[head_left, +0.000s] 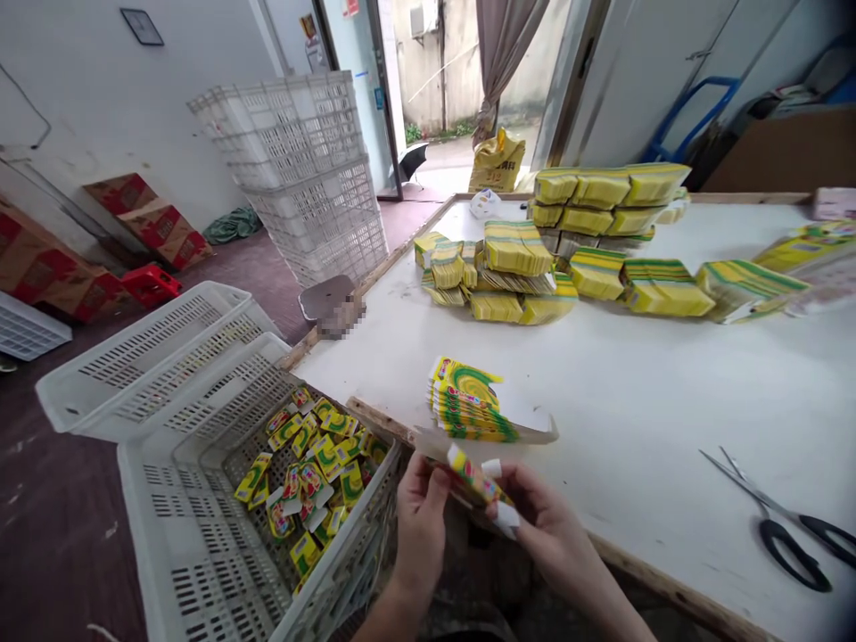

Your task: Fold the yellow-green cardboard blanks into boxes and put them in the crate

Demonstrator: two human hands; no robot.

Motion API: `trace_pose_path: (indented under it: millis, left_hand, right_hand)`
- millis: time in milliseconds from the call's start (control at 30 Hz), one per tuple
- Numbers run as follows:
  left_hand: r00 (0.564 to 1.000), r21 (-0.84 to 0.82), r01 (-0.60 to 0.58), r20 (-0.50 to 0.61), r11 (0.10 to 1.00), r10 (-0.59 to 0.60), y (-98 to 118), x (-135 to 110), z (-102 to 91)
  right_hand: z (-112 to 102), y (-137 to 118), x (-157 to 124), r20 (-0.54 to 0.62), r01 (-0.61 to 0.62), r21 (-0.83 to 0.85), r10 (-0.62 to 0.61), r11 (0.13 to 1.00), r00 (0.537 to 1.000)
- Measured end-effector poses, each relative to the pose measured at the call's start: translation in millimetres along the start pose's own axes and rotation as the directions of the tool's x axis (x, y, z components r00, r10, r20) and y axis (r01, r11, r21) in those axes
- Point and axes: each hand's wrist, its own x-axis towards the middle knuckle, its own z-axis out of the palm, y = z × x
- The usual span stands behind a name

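Observation:
Both of my hands pinch one small yellow-green printed carton blank just below the near table edge. My left hand grips its left end with closed fingers. My right hand holds its right end, where white flaps stick out. Just beyond, a short stack of the same flat blanks lies on the white table. To my left a white plastic crate holds several folded little cartons.
Many bundled yellow-green stacks fill the far table. Black-handled scissors lie at the near right. More white crates sit left of mine, and tall stacked crates stand by the open door. Red cardboard boxes line the wall.

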Motion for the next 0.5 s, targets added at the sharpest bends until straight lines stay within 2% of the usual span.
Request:
trace_pose_path:
  millis: [67,167,200,267,333,400,433,500]
  left_hand:
    - [1.0,0.039,0.016,0.025,0.999,-0.017,4,2,-6.4]
    - [0.985,0.059,0.072,0.15,0.996,-0.081,25,13,-18.3]
    - [0.969,0.07,0.1,0.22,0.993,-0.113,34,18,-21.9]
    - [0.891,0.172,0.17,0.394,0.97,-0.226,52,24,-26.4]
    - [0.802,0.352,0.132,0.511,0.927,-0.309,61,26,-25.2]
    - [0.735,0.514,0.031,0.569,0.857,-0.368,60,21,-18.7]
    - [0.724,0.564,-0.008,0.573,0.826,-0.384,56,17,-14.4]
    - [0.762,0.626,-0.064,0.534,0.777,-0.366,44,8,-6.0]
  right_hand:
    - [-11,-3,-1,-0.015,0.036,-0.114,-0.038,0.993,0.999]
    - [-25,-11,-5,-0.017,0.207,-0.352,-0.228,0.913,0.974]
    - [-28,-14,-6,0.021,0.283,-0.43,-0.304,0.857,0.952]
    - [-33,-22,-7,0.16,0.426,-0.571,-0.413,0.702,0.896]
    - [-34,-29,-9,0.31,0.527,-0.663,-0.447,0.532,0.839]
    - [-32,-34,-10,0.4,0.588,-0.694,-0.458,0.415,0.794]
    - [-30,-34,-10,0.404,0.603,-0.701,-0.484,0.382,0.776]
    - [-27,-31,-12,0.343,0.607,-0.713,-0.579,0.352,0.739]
